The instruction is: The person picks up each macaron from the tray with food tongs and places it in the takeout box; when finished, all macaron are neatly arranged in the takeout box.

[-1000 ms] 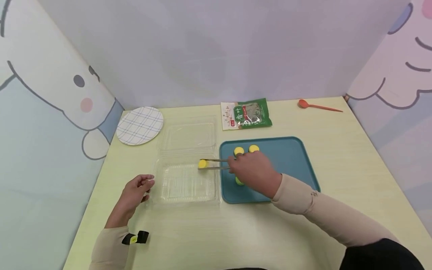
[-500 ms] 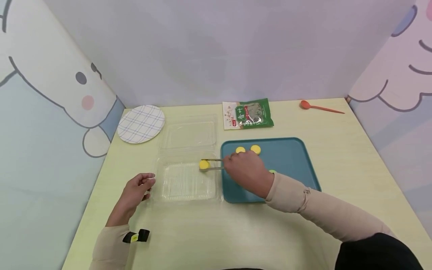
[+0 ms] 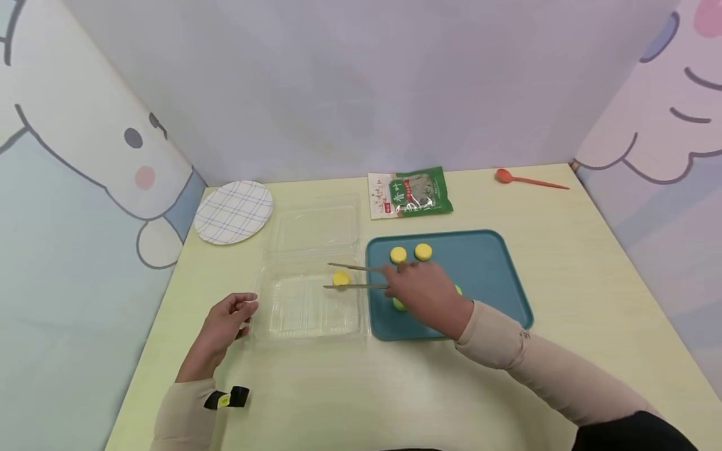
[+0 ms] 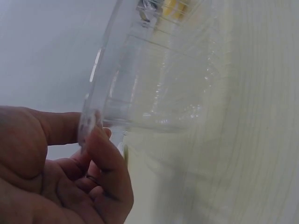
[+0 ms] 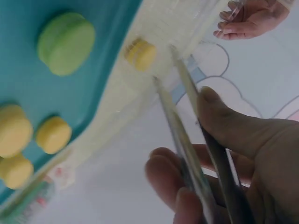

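My left hand [image 3: 225,319] pinches the left rim of a clear plastic clamshell box [image 3: 316,332] between thumb and fingers; the left wrist view shows the box wall [image 4: 119,88] in that grip. In my right hand [image 3: 425,288] is a pair of metal tongs [image 3: 361,286], reaching left over the box. Their tips are spread apart. A yellow macaron [image 3: 341,278] lies in the box's upper right corner, between the tong arms in the head view. From the right wrist, this macaron [image 5: 141,54] shows free of the tips.
Right of the box, a blue-green tray [image 3: 479,257] carries yellow macarons [image 3: 423,252] and green ones [image 3: 399,304], partly hidden by the right hand. Behind are a checked plate [image 3: 234,213], a green-and-white food packet [image 3: 410,193] and a red spoon [image 3: 530,180].
The tong tips have spread and let go of the yellow macaron, which stays in the box. My right hand has shifted slightly right; the left keeps its grip on the rim.
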The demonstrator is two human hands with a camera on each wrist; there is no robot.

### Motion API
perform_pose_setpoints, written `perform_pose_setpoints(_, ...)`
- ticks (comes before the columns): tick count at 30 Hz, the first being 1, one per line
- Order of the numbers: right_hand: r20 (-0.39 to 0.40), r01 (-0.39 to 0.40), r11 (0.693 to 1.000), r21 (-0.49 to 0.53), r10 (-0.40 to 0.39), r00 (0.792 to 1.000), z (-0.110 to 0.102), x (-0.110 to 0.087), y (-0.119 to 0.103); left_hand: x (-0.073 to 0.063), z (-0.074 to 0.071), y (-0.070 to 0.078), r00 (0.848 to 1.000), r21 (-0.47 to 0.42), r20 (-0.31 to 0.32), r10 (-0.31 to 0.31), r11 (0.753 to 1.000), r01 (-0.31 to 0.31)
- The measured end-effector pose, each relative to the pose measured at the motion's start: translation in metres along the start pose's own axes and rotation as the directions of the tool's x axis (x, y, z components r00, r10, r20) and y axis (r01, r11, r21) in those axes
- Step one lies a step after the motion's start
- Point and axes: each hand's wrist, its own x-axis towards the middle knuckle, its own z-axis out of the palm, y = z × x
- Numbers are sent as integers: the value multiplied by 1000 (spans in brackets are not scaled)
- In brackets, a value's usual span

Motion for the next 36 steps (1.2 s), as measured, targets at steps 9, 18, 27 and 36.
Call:
perform_pose_setpoints(9,-102,-135,938,318,175,979,28,-35,12,0,-1,-3,1000,8,-2,-21,1000,21)
perform_pose_setpoints(18,-137,-228,900,372,297,945,41,-74,28,1,-1,-2,1000,-1,7,-7,1000,7)
perform_pose_setpoints(27,-79,-317,876,363,368,926,38,-99,42,2,0,-4,1000,0,4,-25,1000,25)
perform_pose_setpoints(36,-158,-346,893,287,400,903,41,-115,58,3,-2,-1,1000,-14,0,7,1000,-7)
